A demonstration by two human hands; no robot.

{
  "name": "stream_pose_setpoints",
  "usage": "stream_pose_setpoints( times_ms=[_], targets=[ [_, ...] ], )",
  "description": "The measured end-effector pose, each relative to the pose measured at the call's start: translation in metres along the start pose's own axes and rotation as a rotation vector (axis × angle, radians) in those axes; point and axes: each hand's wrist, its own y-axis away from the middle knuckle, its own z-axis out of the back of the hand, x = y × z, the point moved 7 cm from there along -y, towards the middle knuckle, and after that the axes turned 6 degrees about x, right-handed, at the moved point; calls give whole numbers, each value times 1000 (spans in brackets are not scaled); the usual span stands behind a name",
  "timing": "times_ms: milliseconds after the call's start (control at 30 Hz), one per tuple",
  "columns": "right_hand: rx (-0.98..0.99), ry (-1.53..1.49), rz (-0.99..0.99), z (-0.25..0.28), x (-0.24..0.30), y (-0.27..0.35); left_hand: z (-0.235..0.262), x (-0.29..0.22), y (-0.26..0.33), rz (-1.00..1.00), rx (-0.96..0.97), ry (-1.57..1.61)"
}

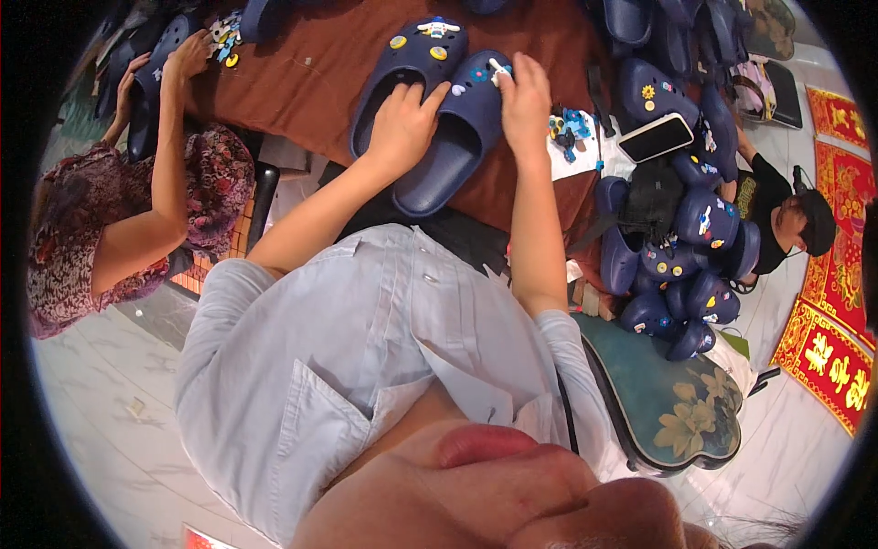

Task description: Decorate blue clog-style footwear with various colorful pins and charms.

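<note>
Navy clogs, 2 of them, lie side by side on the brown counter. The left hand presses flat on the near clog, fingers spread and gripping nothing; the right hand pinches a small white charm against its toe. The far clog already carries charms. More charms and a phone sit just right (a pile of clogs beyond). Likely slip: the charm tilts under an off-centre push and pops loose, or the clog skids.
</note>
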Motion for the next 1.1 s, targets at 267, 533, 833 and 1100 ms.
stream_pose_setpoints(
  times_ms=[267, 533, 833, 1100],
  targets=[
    [-44, -21, -30, -2, 34, 10, -3, -1, -1, 0, -4, -37],
    [-187, -157, -304, 53, -39, 38, -2, 2, -3, -24, -1, -25],
    [-175, 581, -368, 110, -97, 88, -4, 5, -2, 3, 37, -53],
    [28, 743, -530, 110, -135, 99, -3, 4, -2, -20, 12, -34]
  ],
)
